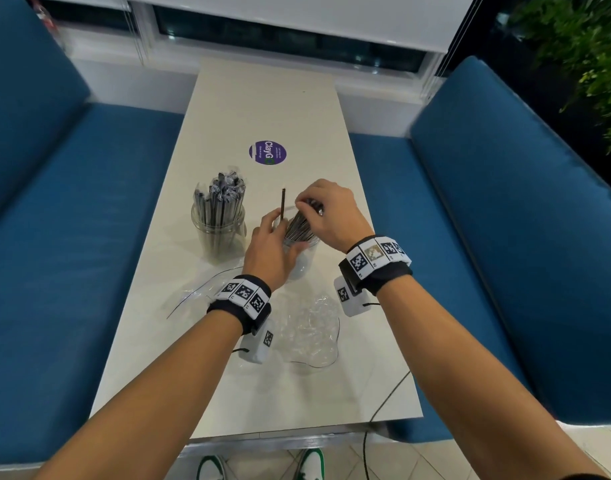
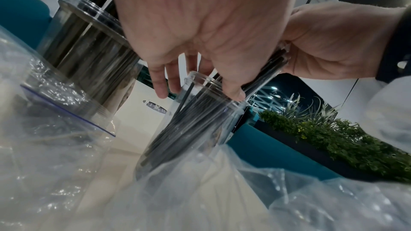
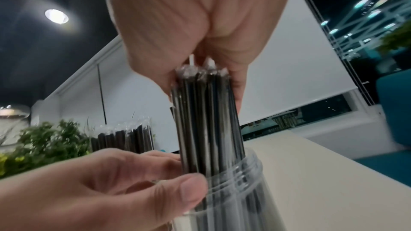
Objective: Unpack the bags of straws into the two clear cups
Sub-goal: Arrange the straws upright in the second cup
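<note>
While left hand point(image 1: 272, 251) steadies cup point(image 2: 189, 129), right hand point(image 1: 331, 216) clasps straws point(image 3: 206, 120)

Two clear cups point(image 1: 218, 233) point(image 1: 302, 252) stand mid-table, holding black wrapped straws point(image 1: 224, 199); empty bags point(image 1: 311, 332) lie nearer the front edge.

Readable on the round purple sticker point(image 1: 267, 152) stuck to the table point(image 1: 262, 109): "ClayG" in white letters, followed by a small green mark, turned sideways in the head view. Smaller white lines beside that word, too fine to read. Same sticker glimpsed in the left wrist view behind the clear cup point(image 2: 195, 120), lettering blurred there. Black-and-white square code markers on both wristbands point(image 1: 243, 293), patterns only, no words.
</note>
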`<state>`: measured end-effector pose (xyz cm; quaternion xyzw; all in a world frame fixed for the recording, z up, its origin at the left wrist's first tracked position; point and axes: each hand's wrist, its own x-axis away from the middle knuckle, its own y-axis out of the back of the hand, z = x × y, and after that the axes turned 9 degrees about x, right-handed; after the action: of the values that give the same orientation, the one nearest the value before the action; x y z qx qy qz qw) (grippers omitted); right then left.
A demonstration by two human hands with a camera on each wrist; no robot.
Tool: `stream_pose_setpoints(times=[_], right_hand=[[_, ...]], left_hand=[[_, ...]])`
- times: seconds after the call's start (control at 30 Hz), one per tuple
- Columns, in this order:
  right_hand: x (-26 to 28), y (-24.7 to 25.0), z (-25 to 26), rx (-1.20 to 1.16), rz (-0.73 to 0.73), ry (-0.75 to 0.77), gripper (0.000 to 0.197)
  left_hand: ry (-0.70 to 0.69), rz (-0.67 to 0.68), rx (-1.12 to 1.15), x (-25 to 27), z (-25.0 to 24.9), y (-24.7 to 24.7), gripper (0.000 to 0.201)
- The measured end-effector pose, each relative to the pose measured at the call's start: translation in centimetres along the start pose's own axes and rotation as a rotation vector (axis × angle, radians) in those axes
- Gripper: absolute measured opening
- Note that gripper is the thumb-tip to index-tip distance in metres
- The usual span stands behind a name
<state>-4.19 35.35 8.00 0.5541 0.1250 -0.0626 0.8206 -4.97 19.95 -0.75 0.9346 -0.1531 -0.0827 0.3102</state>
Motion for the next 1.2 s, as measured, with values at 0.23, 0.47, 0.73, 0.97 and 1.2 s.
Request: stream_pose_setpoints(times=[0.23, 0.47, 0.73, 0.97, 1.2], right_hand=[[0.9, -0.2, 0.4, -0.091, 0.06, -0.097, 0.031], [-1.8, 0.9, 2.1, 0.11, 0.21, -0.105, 0.054], [-3.0, 1.5, 2.3, 0.146, 0.222, -0.114, 0.023], [-1.2, 2.7, 1.4, 0.048, -0.007, -0.142, 0.017], [0.6, 0.0, 1.2, 0.148, 0.012, -0.018, 0.025]], left_hand=[[0.041, -0.088, 0.185, 0.5, -0.4, 0.1, 0.072], [0.084, -0.114, 0.205, 0.3, -0.4, 0.0, 0.085], [0.082, -0.109, 0.202, 0.2, -0.2, 0.0, 0.083], [0.091, -0.12, 0.214, 0.3, -0.2, -0.3, 0.078], [0.09, -0.115, 0.196, 0.1, -0.2, -0.3, 0.081]])
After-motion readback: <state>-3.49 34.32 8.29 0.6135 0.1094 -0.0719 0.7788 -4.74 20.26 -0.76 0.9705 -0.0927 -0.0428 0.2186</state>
